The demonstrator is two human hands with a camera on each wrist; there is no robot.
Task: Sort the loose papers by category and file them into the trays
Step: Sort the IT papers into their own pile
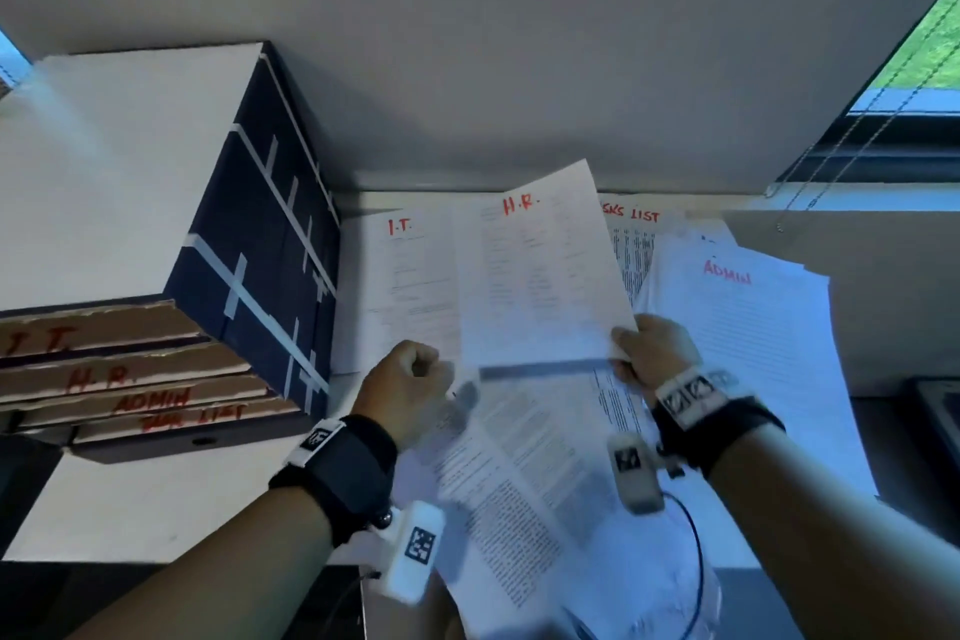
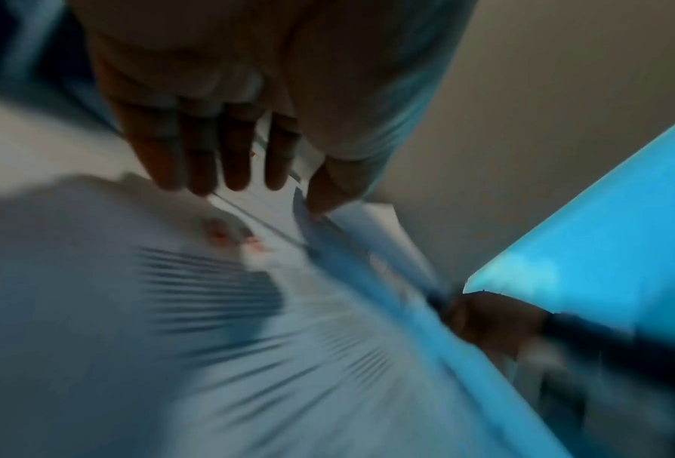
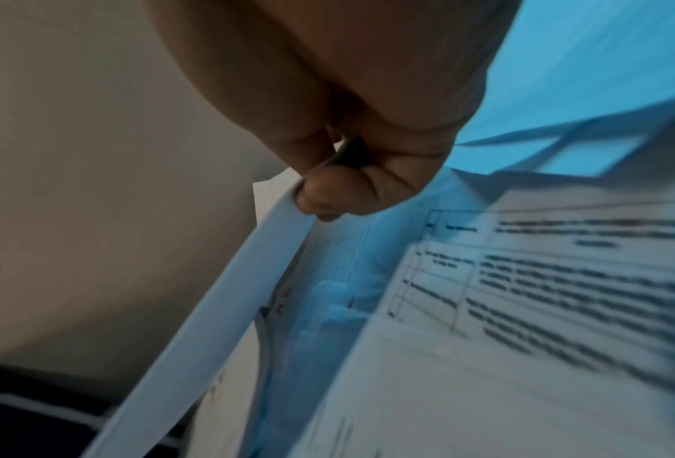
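The H.R. sheet [image 1: 540, 270] is pinched at its lower corner by the right hand [image 1: 652, 353], raised over loose papers [image 1: 524, 473]. The left hand [image 1: 410, 387] is held flat-fingered above the I.T. sheet [image 1: 405, 286]. Labelled trays [image 1: 130, 374] are stacked leftward under a taped box [image 1: 260, 234].

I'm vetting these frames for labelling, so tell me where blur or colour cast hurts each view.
Head view: mostly sharp, red headings on the H.R. sheet legible, left hand slightly smeared. Left wrist view: heavy motion streaks across the papers, fingers dark. Right wrist view: strong blue cast, table text smeared, right hand fairly clear.
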